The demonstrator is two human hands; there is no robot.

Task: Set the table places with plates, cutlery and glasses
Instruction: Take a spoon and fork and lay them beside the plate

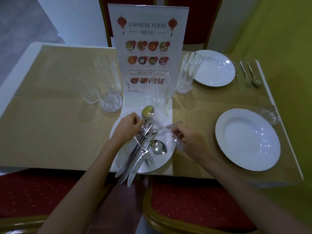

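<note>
Done: far right place has a plate, glass, fork and spoon; near right plate is laid.
Left: both left places are bare; spare glasses wait mid-desk.
Cutlery: heaped on the centre plate.
Left hand: grip curled round cutlery handles.
Right hand: grip pinching a fork.
Unclear: right fingers blurred; right-edge glass faint.

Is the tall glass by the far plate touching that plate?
Cannot tell. In the head view the glass overlaps the far plate's left rim, so it may simply stand in front; no gap or contact shows plainly.
</note>
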